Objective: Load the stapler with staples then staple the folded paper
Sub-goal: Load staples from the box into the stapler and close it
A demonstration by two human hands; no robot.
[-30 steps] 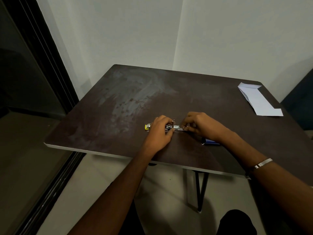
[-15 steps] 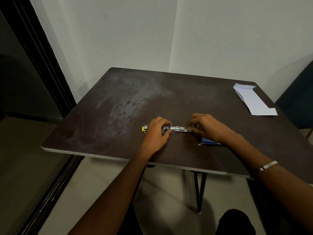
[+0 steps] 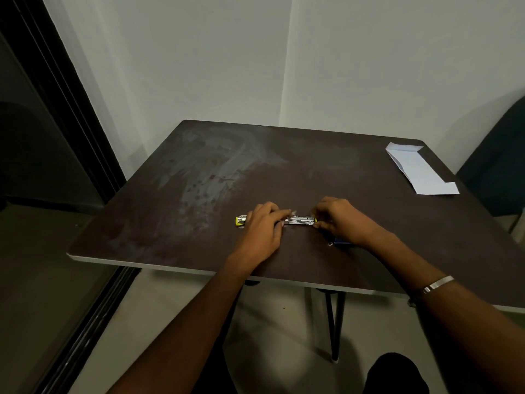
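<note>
both hands curled on the stapler (image 3: 299, 220): left hand (image 3: 262, 228) gripping, right hand (image 3: 339, 220) pinching its end.

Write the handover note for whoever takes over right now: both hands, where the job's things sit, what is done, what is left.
Left hand: fingers curled on the yellow-ended stapler, holding it down on the table.
Right hand: pinching at the shiny metal end of the stapler; whether it holds staples is too small to tell.
Small blue item, perhaps the staple box, lies under the right wrist.
Folded paper lies untouched at the far right corner.
Done: stapler is in hand for loading. Left: finish loading, close it, fetch the paper, staple it.
</note>
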